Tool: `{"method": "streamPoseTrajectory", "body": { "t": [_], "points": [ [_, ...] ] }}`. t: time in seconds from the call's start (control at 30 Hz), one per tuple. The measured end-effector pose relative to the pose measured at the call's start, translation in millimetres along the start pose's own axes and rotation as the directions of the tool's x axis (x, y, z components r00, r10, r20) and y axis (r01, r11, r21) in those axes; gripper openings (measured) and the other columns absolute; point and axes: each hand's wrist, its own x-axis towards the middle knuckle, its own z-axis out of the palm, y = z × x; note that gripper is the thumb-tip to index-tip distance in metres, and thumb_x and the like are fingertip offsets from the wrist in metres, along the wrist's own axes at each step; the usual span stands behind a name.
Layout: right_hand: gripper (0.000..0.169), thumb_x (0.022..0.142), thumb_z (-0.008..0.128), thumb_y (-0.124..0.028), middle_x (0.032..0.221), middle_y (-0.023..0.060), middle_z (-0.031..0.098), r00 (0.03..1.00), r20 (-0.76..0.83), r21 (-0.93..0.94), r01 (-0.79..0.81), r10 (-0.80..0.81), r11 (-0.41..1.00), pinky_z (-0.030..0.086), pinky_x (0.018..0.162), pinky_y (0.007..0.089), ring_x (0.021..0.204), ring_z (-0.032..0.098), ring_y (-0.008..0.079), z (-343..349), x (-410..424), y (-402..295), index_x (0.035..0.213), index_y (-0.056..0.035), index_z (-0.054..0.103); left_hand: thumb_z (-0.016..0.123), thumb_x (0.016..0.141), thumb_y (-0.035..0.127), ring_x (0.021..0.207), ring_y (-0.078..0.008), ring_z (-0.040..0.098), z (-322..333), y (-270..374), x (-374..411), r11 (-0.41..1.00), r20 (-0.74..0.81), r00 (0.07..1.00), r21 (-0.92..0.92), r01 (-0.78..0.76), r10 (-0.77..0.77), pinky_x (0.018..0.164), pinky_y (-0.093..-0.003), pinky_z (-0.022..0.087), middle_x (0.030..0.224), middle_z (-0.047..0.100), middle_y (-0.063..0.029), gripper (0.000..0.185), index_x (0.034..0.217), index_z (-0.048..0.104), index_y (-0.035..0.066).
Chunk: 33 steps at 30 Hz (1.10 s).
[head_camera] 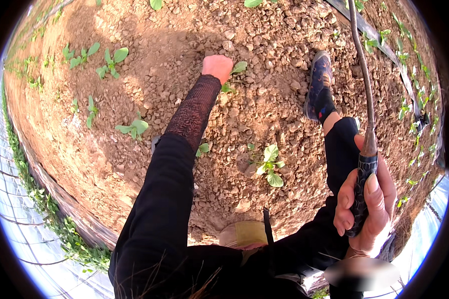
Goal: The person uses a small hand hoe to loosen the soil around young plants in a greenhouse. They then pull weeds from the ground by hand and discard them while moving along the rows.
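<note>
My left hand (217,67), below a dark mesh cuff, is down at the soil beside a small leafy seedling (239,67); its fingers are turned away from view, so what they hold or touch is hidden. In my right hand (372,202), raised at the right, is the dark patterned grip of a hand tool (367,89) with a long, slightly curved metal shaft. The shaft points up past the picture's top edge, and the tool's far end is out of view. A larger seedling (271,164) stands in the cloddy soil nearer my body.
My patterned shoe (320,86) rests on the soil at right. More seedlings (112,62) grow at left, with another (134,128) nearer my left sleeve. A pale strip (385,45) crosses the upper right beside further plants. Translucent sheeting (22,224) lies beyond a green row at lower left.
</note>
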Motion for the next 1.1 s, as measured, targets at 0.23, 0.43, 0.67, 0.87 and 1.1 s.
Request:
{"method": "streamPoseTrajectory", "body": {
  "t": [0.23,0.43,0.67,0.87,1.1],
  "points": [
    [0.066,0.089,0.058,-0.034,0.058,0.0084,0.049,0.999,-0.008,-0.003,-0.043,0.043,0.999,0.032,0.032,0.0228,0.037,0.041,0.0102,-5,2,-3,0.136,0.0057,0.034,0.056,0.072,0.013,0.072,-0.0306,0.064,8,-20,-3,0.994,-0.123,0.992,-0.102,-0.022,0.009,0.060,-0.0421,0.051,0.076,0.065,-0.0122,0.009,0.071,0.065,0.009],
    [0.066,0.089,0.058,-0.034,0.058,0.0086,0.049,0.999,-0.006,-0.010,-0.047,0.047,0.999,0.032,0.032,0.0227,0.036,0.041,0.0102,-4,2,-4,0.136,0.0053,0.034,0.061,0.070,0.014,0.070,-0.0293,0.064,14,-26,-3,0.996,-0.096,0.995,-0.084,-0.044,0.036,0.059,-0.0415,0.050,0.075,0.065,-0.0084,0.005,0.070,0.066,0.013],
    [0.067,0.089,0.059,-0.033,0.059,0.0087,0.050,0.998,-0.008,-0.004,-0.059,0.059,0.998,0.033,0.032,0.0226,0.037,0.042,0.0101,-4,3,-3,0.136,0.0057,0.033,0.062,0.068,0.008,0.064,-0.0286,0.065,8,-3,-4,0.986,-0.147,0.980,0.117,-0.120,0.137,0.053,-0.0389,0.050,0.067,0.064,-0.0138,0.005,0.065,0.066,0.005],
    [0.067,0.089,0.059,-0.033,0.059,0.0088,0.050,0.998,-0.008,0.018,-0.061,0.061,0.998,0.033,0.032,0.0225,0.037,0.042,0.0098,-7,3,-4,0.136,0.0063,0.032,0.061,0.068,0.005,0.066,-0.0286,0.066,3,-1,1,0.981,-0.066,0.985,0.118,-0.152,0.160,0.055,-0.0387,0.051,0.070,0.065,-0.0132,0.005,0.067,0.066,0.005],
    [0.066,0.089,0.058,-0.033,0.059,0.0083,0.050,0.998,-0.012,0.014,-0.064,0.064,0.998,0.033,0.032,0.0228,0.037,0.042,0.0100,-9,3,-5,0.136,0.0063,0.033,0.061,0.068,0.010,0.073,-0.0288,0.064,11,-17,6,0.989,0.004,0.990,0.028,-0.143,0.143,0.061,-0.0403,0.050,0.074,0.064,-0.0109,0.004,0.070,0.063,0.008]
  ]
}}
